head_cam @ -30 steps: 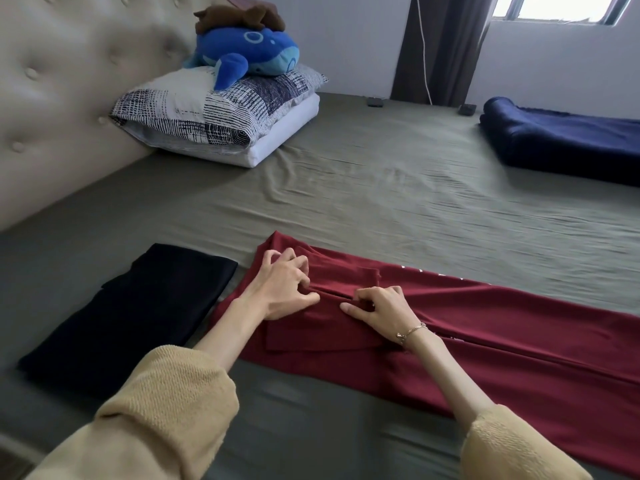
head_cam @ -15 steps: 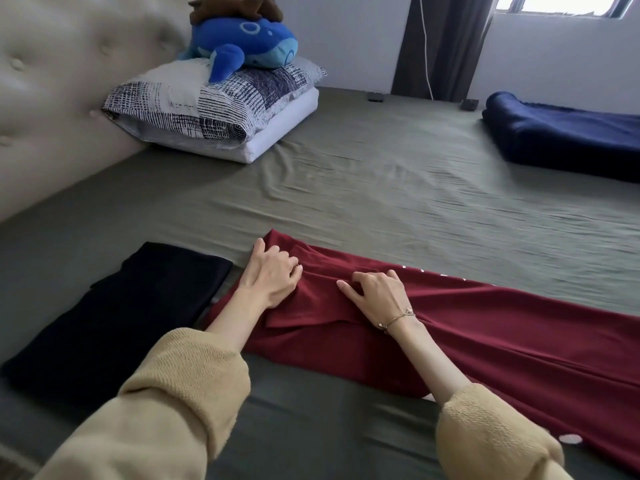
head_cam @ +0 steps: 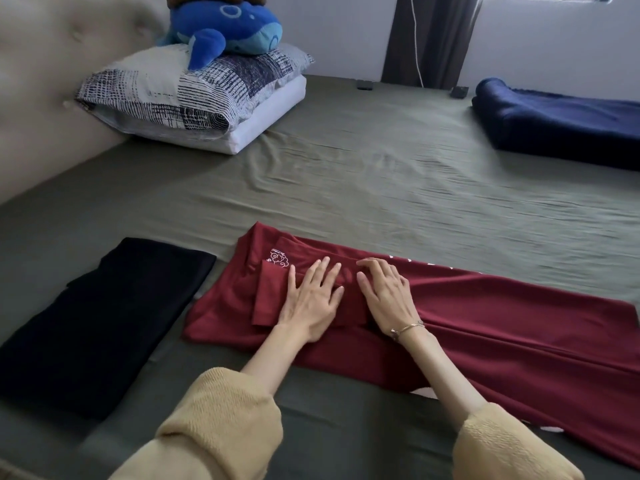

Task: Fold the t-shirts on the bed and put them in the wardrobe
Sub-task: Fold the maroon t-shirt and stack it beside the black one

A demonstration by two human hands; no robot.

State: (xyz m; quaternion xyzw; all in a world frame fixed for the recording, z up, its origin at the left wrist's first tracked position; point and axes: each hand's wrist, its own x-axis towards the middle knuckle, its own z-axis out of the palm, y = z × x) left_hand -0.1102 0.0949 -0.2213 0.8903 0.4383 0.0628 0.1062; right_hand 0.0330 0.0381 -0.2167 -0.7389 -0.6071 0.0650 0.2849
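Across the olive bed (head_cam: 381, 188) I see the long red t-shirt (head_cam: 502, 327), sleeve folded in, beside a folded black t-shirt (head_cam: 104, 317), with my left hand (head_cam: 311, 299) and right hand (head_cam: 388, 296) pressing flat, fingers spread, on its collar end.

Beyond the red shirt (head_cam: 485, 323) a broad stretch of bed (head_cam: 363, 174) lies open, reaching to the far wall. A black shirt (head_cam: 104, 323) lies folded just left of the red one, a narrow strip of sheet between them. Pillows (head_cam: 194, 95) with a blue plush (head_cam: 225, 26) on top fill the far left corner by the headboard (head_cam: 45, 98); a navy blanket (head_cam: 561, 129) fills the far right.
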